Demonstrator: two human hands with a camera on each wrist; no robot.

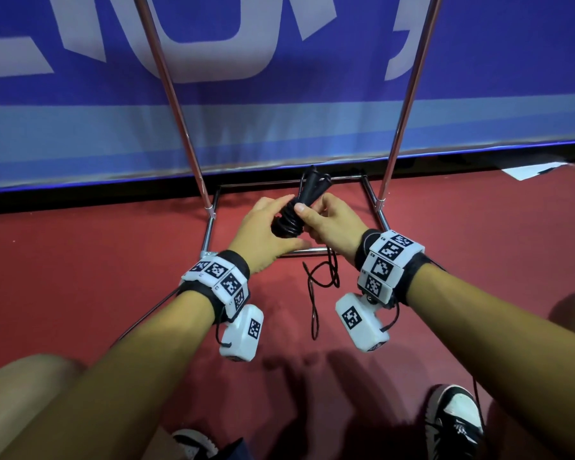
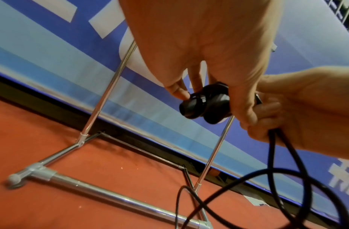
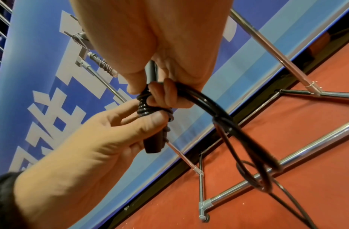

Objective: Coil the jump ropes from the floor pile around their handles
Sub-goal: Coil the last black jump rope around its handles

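A black jump rope has its two handles (image 1: pixel 310 189) held together, with several turns of cord (image 1: pixel 287 223) wound around their lower part. My left hand (image 1: pixel 263 229) grips the handles at the coil from the left, thumb on the turns (image 3: pixel 148 111); the handle ends (image 2: pixel 204 105) stick out below its fingers. My right hand (image 1: pixel 326 219) grips the handles from the right, thumb on top, its fingers curled round the cord (image 3: pixel 191 93). The loose cord (image 1: pixel 316 287) hangs from that hand in twisted loops to the red floor.
A chrome stand frame (image 1: pixel 299 252) lies on the red floor (image 1: pixel 97 260) under my hands, its two poles (image 1: pixel 170 94) rising against a blue banner (image 1: pixel 279 127). White paper (image 1: pixel 531 170) lies far right. My knees and shoes (image 1: pixel 455 423) are at the bottom.
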